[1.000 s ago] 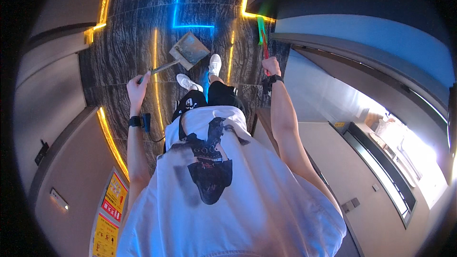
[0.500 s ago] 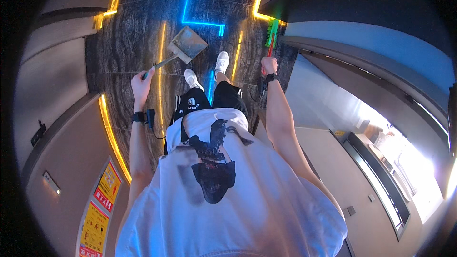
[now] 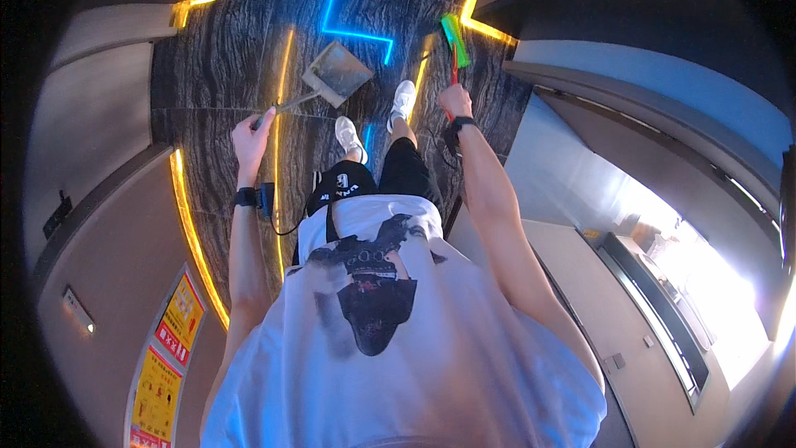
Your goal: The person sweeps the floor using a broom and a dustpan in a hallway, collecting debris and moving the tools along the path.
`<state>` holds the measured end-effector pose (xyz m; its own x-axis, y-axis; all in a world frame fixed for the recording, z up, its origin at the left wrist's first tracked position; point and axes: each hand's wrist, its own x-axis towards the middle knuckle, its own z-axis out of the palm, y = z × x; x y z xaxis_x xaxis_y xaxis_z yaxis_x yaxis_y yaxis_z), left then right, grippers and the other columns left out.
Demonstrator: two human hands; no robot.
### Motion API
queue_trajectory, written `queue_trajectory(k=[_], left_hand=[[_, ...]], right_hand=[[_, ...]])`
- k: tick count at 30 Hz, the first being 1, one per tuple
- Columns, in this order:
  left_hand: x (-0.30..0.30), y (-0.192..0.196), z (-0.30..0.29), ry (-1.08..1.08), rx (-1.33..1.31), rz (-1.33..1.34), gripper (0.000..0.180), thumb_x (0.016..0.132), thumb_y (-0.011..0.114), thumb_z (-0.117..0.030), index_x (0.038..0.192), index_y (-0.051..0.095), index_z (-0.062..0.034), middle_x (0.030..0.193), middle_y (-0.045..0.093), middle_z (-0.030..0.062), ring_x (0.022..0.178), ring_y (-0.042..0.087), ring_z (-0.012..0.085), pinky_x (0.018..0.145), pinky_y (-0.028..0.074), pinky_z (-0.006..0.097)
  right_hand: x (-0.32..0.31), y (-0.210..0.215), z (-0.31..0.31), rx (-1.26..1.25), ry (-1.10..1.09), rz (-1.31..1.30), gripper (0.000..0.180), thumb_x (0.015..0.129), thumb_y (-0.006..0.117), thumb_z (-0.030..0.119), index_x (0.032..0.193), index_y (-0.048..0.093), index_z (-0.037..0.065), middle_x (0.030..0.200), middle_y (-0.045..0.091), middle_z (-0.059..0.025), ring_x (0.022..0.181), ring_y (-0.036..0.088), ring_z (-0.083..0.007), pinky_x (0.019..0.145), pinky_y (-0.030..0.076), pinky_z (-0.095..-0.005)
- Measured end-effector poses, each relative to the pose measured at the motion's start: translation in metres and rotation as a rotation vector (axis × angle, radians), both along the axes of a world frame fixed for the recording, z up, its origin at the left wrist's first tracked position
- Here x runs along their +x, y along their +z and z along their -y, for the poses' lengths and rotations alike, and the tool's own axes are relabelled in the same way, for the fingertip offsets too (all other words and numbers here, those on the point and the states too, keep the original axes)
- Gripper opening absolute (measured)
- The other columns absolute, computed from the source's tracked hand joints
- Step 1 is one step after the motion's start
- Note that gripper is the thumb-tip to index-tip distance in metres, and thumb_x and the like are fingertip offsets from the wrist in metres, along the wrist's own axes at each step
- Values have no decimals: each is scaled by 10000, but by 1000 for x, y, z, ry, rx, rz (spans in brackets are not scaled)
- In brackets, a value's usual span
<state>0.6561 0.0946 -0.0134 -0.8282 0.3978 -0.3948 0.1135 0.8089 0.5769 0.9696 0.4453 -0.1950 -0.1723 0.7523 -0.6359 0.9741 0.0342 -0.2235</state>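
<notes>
My left hand (image 3: 251, 143) is closed round the end of the handle of a grey, worn-looking dustpan (image 3: 337, 75). Its pan is ahead of my feet, over the dark floor, with the handle slanting back toward me. In my right hand (image 3: 456, 103) is the red handle of a brush with bright green bristles (image 3: 454, 40). The bristle head points away from me, close to a yellow light strip on the right, apart from the dustpan. Whether the bristles touch the floor I cannot tell.
Dark veined floor (image 3: 224, 66) carries glowing yellow strips and a blue light line (image 3: 356, 35). My white shoes (image 3: 404, 99) stand between the tools. Walls rise on both sides, with yellow and red posters (image 3: 157, 394) at lower left and a bright opening (image 3: 705, 299) at right.
The brush has swung left, away from the right wall, and its head has tilted. The dustpan has shifted slightly right in view.
</notes>
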Motion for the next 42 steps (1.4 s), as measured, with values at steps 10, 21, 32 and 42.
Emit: queue_trajectory(k=[10,21,32,42], left_hand=[[10,-14,12,-51,23,-72,589,877,727,-524,791,669,56,602,539,205,534,534,281,564,421,416],[8,-8,18,79,44,-80,506,900,725,-472,837,714,30,600,573,168,539,552,236,571,436,381],[12,-3,-13,129,18,-25,532,911,736,-454,705,642,27,562,477,16,559,433,104,526,359,314],[-11,-7,-2,56,68,18,546,920,725,-466,659,629,4,540,503,5,530,459,99,525,363,302]], right_hand=[[96,51,-30,89,97,95,302,872,575,240,896,732,-17,882,713,-258,831,723,-368,742,569,-465],[24,1,-69,261,99,118,282,905,601,252,942,728,3,915,734,-256,913,739,-365,771,595,-458],[77,-31,-82,-581,-625,-402,119,914,573,66,810,581,9,611,584,-102,416,529,-178,334,354,-316],[77,-16,-49,-236,-492,-221,167,942,567,159,991,670,37,639,649,-85,395,478,-125,331,354,-279]])
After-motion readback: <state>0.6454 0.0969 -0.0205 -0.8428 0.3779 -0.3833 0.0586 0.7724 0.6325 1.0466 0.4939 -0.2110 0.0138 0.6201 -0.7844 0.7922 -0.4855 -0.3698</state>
